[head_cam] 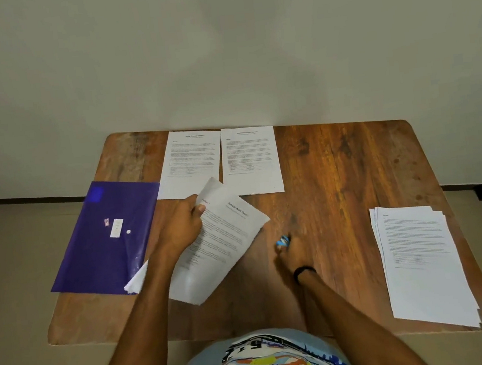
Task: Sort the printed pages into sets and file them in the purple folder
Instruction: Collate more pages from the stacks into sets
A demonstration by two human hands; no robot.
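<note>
My left hand (183,226) grips a set of printed pages (225,238) by the left edge and holds it slanted just above the middle of the wooden table (337,171). Curled fingers of my right hand (290,254) hold a small blue object (283,240) against the tabletop; what it is cannot be told. The purple folder (110,236) lies flat at the table's left edge, partly overhanging it. Two printed pages (191,162) (250,160) lie side by side at the far edge. A stack of pages (423,260) sits at the right.
A white paper corner (136,279) pokes out beside the folder's near edge, under my left forearm. Bare wood shows between the far pages and the right stack. A plain wall rises behind the table, and tiled floor lies on both sides.
</note>
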